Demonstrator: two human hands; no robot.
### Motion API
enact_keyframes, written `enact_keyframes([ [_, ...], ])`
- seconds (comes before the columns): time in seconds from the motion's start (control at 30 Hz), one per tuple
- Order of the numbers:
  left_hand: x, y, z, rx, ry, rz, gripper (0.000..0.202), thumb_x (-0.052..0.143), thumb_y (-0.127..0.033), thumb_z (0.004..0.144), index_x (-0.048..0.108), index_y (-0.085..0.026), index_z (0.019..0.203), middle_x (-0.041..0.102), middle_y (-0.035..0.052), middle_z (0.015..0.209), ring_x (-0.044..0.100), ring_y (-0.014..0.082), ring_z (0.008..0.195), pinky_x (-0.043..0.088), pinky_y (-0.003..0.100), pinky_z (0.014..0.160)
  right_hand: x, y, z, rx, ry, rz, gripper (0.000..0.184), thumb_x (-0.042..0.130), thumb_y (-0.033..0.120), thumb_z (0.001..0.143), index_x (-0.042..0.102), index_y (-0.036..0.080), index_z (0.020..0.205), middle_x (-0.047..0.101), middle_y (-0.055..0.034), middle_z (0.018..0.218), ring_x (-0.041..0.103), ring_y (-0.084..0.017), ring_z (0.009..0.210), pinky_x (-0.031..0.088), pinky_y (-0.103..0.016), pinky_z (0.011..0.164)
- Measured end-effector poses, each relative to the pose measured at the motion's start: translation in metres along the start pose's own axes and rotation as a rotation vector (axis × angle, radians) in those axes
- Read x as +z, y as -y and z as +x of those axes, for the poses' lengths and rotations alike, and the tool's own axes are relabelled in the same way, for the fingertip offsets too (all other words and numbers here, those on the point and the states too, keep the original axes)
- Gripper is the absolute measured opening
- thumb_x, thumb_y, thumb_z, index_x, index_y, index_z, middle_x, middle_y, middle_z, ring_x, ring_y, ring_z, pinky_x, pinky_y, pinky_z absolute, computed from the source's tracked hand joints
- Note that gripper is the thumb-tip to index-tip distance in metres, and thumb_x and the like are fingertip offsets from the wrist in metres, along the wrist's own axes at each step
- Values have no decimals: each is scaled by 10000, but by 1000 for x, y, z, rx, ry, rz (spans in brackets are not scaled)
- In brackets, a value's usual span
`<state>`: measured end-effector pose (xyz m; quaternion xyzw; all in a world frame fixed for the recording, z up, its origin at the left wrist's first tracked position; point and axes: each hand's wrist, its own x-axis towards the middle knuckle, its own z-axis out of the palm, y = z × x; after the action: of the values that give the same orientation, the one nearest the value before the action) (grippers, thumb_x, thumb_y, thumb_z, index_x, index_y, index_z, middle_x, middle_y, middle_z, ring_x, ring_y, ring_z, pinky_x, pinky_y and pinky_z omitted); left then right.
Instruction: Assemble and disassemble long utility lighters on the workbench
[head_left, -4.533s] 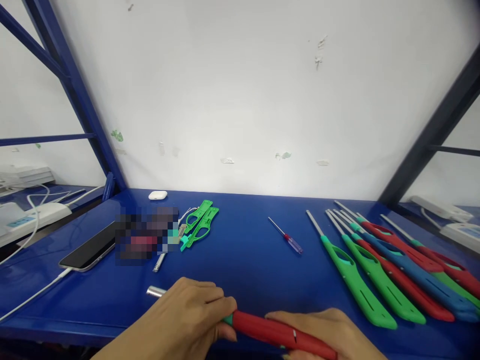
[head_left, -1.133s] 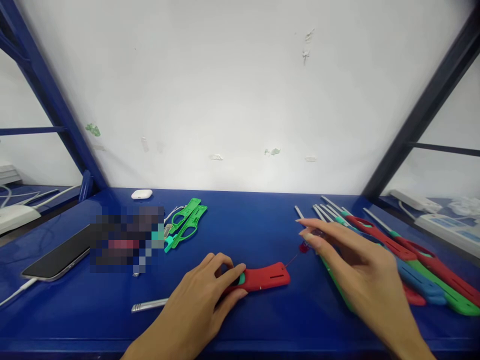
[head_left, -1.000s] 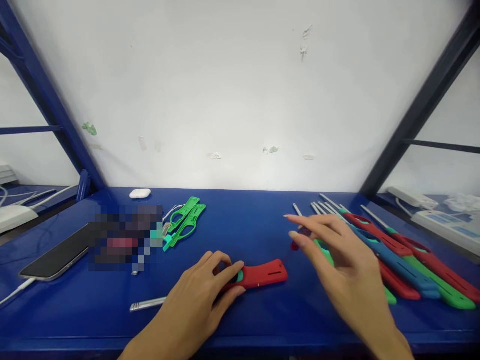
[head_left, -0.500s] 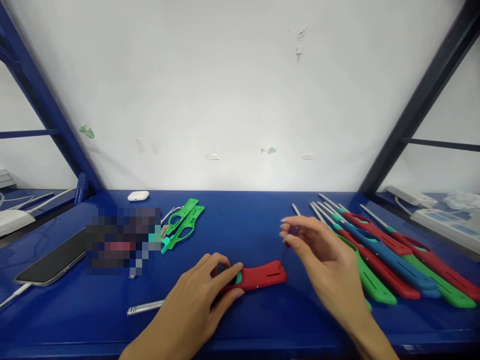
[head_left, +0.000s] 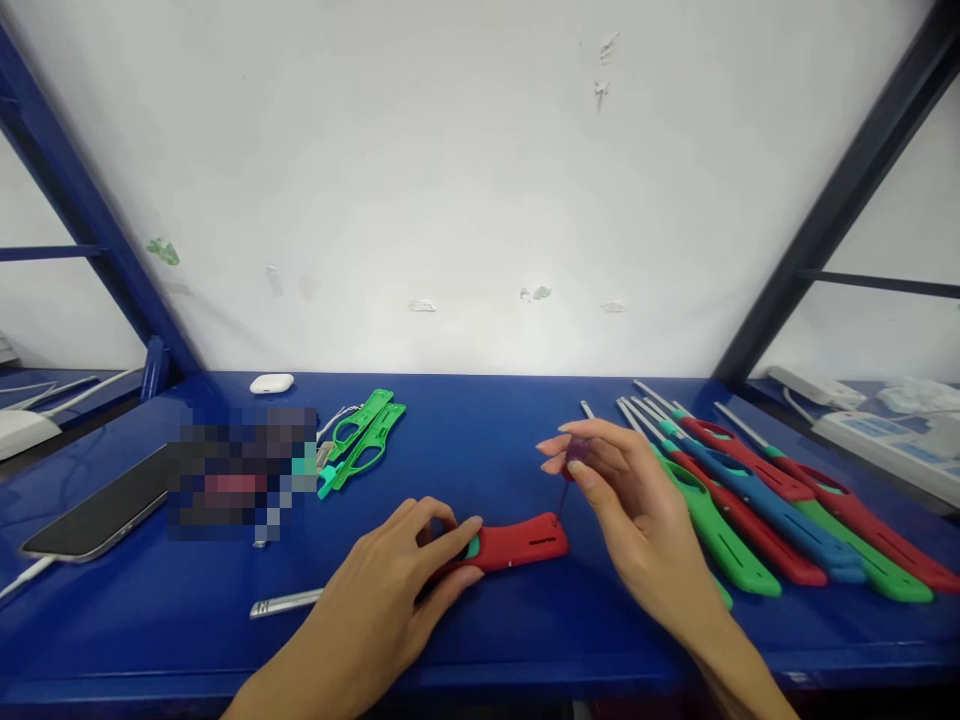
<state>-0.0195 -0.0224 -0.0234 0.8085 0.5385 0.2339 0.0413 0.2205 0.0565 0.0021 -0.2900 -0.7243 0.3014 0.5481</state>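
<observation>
A red long-necked lighter (head_left: 517,543) lies flat near the front of the table, its metal barrel pointing left beneath my wrist. My left hand (head_left: 409,575) is closed around its middle, beside the green trigger, and presses it to the tabletop. Between the thumb and fingers of my right hand (head_left: 637,495) is a small screwdriver (head_left: 576,458) with a dark purplish-red handle. Its thin shaft slants down, and the tip meets the far right end of the lighter's red body. My palm hides part of the lighter.
Several assembled lighters (head_left: 780,505) in red, blue and green lie side by side at the right. Opened green lighter shells (head_left: 367,445) lie left of centre. Further left are a phone (head_left: 97,510) with a cable and a white earbud case (head_left: 271,384). A wall stands behind the table.
My right hand's fingers have shifted around the screwdriver handle, which now stands more upright. The lighter stays held in place. The whole view has shifted slightly.
</observation>
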Motion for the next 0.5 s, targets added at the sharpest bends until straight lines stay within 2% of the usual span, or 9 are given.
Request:
enact_keyframes([
  [0.07, 1, 1, -1, 7, -6, 9, 338, 541, -332, 1092, 618, -351, 1420, 629, 64, 1221, 683, 237, 1019, 608, 396, 873, 0, 1, 1, -16, -20, 3, 169, 664, 291, 1014, 645, 337, 1176, 664, -18, 1211, 674, -170, 1063, 586, -317, 940],
  [0.13, 1, 1, -1, 8, -3, 15, 342, 529, -342, 1096, 615, -356, 1427, 627, 65, 1223, 684, 235, 1014, 607, 389, 865, -1, 1, 3, -37, -79, 9, 169, 761, 280, 942, 640, 315, 1055, 614, -4, 1140, 643, -152, 980, 584, -281, 868],
  [0.2, 1, 2, -1, 5, -2, 18, 339, 525, -343, 1097, 617, -359, 1424, 624, 64, 1228, 682, 239, 1022, 607, 400, 873, -2, 0, 4, -45, -125, 15, 159, 768, 271, 936, 631, 309, 1009, 590, 13, 1038, 633, -137, 901, 580, -262, 822],
  [0.27, 1, 2, -1, -1, -3, 16, 335, 523, -342, 1098, 617, -368, 1418, 619, 61, 1239, 681, 239, 1029, 606, 405, 881, -3, -1, 3, -31, -118, 15, 106, 694, 275, 994, 651, 320, 1080, 640, 7, 1038, 678, -149, 924, 596, -288, 853],
  [0.33, 0, 2, -1, -4, -1, 11, 336, 525, -342, 1098, 614, -370, 1421, 619, 59, 1239, 677, 236, 1032, 602, 403, 893, -3, 0, 1, -12, -73, 18, 231, 608, 282, 1046, 628, 347, 1268, 700, -15, 1111, 726, -175, 963, 619, -339, 886],
  [0.4, 0, 2, -1, -2, 4, 9, 345, 520, -341, 1100, 607, -368, 1432, 620, 60, 1230, 674, 234, 1029, 599, 399, 894, -3, 0, -1, -15, -38, 24, 308, 554, 283, 1073, 577, 367, 1368, 718, -25, 1152, 743, -183, 979, 629, -362, 899],
  [0.5, 0, 1, -1, 8, -2, 7, 349, 511, -347, 1103, 603, -364, 1439, 619, 62, 1217, 677, 234, 1000, 603, 397, 855, -1, -1, -2, -47, -36, 17, 238, 644, 283, 1027, 634, 360, 1253, 676, -22, 1196, 693, -188, 1112, 598, -338, 953],
])
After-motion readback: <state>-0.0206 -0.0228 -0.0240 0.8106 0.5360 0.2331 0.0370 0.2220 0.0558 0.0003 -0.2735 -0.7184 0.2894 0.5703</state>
